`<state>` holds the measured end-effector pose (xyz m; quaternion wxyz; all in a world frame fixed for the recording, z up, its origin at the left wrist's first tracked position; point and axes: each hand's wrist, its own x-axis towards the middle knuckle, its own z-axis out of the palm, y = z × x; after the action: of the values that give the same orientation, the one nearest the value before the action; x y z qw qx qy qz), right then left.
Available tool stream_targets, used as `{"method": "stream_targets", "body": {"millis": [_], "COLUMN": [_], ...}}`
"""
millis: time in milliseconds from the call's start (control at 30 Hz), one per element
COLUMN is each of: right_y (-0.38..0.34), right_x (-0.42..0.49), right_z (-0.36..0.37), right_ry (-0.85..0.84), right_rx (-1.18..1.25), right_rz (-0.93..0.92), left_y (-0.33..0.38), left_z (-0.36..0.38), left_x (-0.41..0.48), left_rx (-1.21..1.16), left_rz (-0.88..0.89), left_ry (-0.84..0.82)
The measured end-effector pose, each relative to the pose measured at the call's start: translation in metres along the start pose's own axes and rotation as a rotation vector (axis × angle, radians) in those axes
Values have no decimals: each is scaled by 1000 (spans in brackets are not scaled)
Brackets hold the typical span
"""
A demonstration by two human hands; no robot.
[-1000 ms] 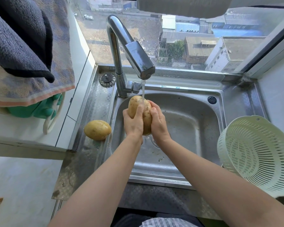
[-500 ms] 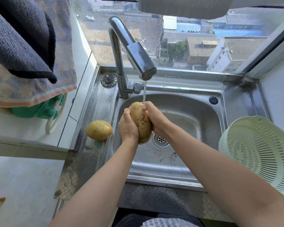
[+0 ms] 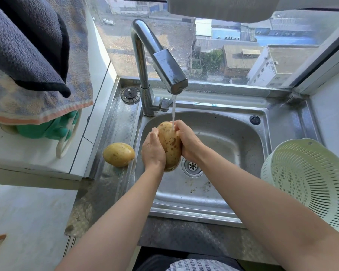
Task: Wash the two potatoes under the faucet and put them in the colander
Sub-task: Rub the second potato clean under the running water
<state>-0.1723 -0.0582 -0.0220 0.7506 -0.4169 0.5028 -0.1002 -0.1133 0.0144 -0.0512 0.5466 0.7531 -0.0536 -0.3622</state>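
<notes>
Lowered slightly since a moment ago, the speckled, wet potato [image 3: 169,145] stands upright over the sink [image 3: 233,133] under the faucet [image 3: 160,61] stream, left hand [image 3: 152,151] and right hand [image 3: 186,141] fingers clamped around it, while the second potato [image 3: 118,154] lies on the table and the colander [image 3: 309,180] sits empty.

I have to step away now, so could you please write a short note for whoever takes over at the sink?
Left hand: gripping the left side of the potato in hand.
Right hand: gripping its right side.
Both hold it upright over the sink, under the running faucet; the stream lands on its top.
Second potato: lying on the steel counter left of the sink, untouched.
Colander: empty, tilted at the sink's right edge.
Done: first potato being rinsed.
Left: finish it, put it in the colander, wash the second, add it too.
</notes>
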Motion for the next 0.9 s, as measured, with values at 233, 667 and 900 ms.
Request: {"method": "stream_targets", "body": {"millis": [233, 667, 900], "right_y": [1, 6, 26], "right_x": [2, 0, 0], "right_z": [1, -3, -9], "right_ry": [12, -22, -157], "right_rx": [33, 30, -75], "right_rz": [-3, -44, -218], "left_y": [0, 5, 13], "left_z": [-1, -3, -1], "left_x": [0, -5, 2], "left_rx": [21, 0, -191], "left_rz": [-1, -50, -252], "left_ry": [-10, -55, -16]}}
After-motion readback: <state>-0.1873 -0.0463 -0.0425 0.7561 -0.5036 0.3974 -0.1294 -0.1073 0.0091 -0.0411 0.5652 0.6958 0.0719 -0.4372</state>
